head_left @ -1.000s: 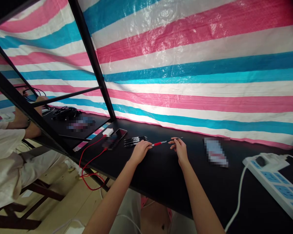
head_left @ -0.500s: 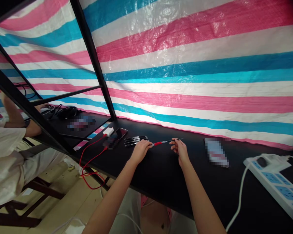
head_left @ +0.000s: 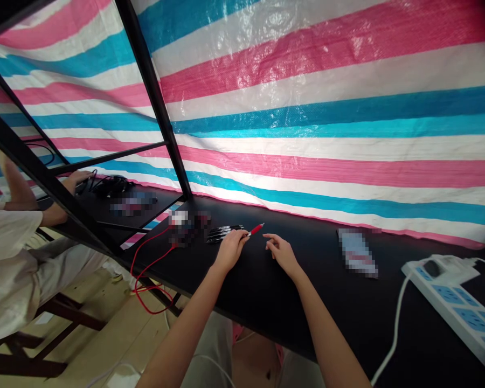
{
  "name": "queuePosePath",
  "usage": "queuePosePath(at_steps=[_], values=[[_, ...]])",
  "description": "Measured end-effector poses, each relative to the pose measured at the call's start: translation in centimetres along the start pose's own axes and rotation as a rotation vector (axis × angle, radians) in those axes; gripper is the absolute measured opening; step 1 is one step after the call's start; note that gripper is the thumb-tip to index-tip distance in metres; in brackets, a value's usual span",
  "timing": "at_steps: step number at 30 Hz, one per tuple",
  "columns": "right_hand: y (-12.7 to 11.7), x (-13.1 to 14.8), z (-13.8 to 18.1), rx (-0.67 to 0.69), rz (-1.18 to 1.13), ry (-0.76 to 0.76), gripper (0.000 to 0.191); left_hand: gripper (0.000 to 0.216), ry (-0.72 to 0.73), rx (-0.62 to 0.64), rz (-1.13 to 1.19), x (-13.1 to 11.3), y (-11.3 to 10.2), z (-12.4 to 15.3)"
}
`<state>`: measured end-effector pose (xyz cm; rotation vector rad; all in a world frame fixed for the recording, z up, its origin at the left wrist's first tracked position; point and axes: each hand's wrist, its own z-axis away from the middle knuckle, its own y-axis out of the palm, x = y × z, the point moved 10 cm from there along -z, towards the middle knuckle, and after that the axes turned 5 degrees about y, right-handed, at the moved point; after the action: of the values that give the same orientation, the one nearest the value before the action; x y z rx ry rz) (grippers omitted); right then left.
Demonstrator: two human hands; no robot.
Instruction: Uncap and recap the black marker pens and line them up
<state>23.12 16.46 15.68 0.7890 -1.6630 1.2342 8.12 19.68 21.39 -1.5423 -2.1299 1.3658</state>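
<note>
Right hand [head_left: 282, 251] let go, fingers loose; left hand [head_left: 230, 249] fingers pinch red pen [head_left: 256, 230] beside black pens [head_left: 224, 233].

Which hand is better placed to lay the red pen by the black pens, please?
Probably left: the left hand holds the red pen beside the black pens; the right hand is empty, farther off.

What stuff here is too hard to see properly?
- Head view: the flat thing right of the right hand is blurred out.
- The items beside the black pens are blurred too.
- The left hand covers most of the red-tipped pen.
- The power strip is cut off by the right edge.
</note>
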Motion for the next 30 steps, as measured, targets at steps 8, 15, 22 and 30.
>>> queuePosePath(at_steps=[8, 15, 22, 30], values=[[0.1, -0.1, 0.2, -0.009, 0.115, -0.022, 0.026, 0.021, -0.121, -0.225, -0.110, 0.8, -3.5, 0.5], [0.0, -0.1, 0.2, 0.003, 0.121, -0.016, 0.025, 0.016, -0.103, -0.026, -0.345, 1.7, -1.6, 0.5], [-0.1, -0.1, 0.1, 0.003, 0.115, -0.015, 0.026, 0.018, -0.186, -0.012, -0.514, 3.9, -2.2, 1.4], [0.0, -0.2, 0.1, 0.012, 0.126, -0.020, 0.027, 0.014, -0.245, 0.040, -0.474, 4.8, -1.8, 1.4]])
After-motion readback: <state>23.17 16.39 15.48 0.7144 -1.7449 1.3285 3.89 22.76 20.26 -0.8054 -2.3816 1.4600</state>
